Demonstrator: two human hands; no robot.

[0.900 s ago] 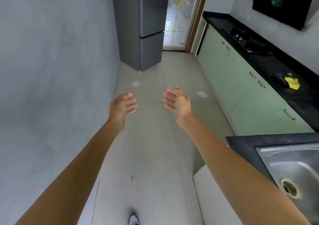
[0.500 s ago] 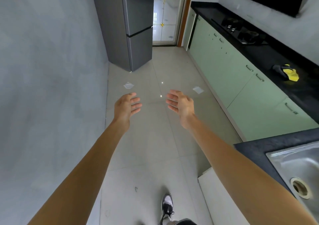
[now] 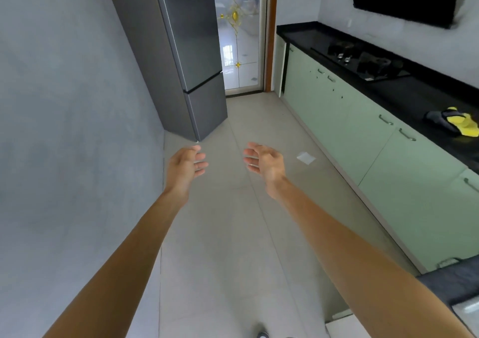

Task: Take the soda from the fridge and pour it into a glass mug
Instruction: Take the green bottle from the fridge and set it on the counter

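Kitchen floor [image 3: 233, 247], closed fridge [image 3: 191, 39], hands [image 3: 185, 168] [image 3: 267, 164] loosely spread

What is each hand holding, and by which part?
Nothing. The left hand and right hand are open and empty, short of the tall dark grey fridge.

Home kitchen: fridge [image 3: 186, 52], gas hob [image 3: 363, 61], green cabinets [image 3: 363, 135] w/ black countertop [image 3: 414, 96].

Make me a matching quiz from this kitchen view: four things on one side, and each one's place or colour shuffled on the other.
1 fridge
2 yellow cloth
3 paper scrap
4 cabinet doors

A pale green
B on the black countertop
C lying on the floor
D dark grey, against the left wall

Pairs: 1-D, 2-B, 3-C, 4-A.
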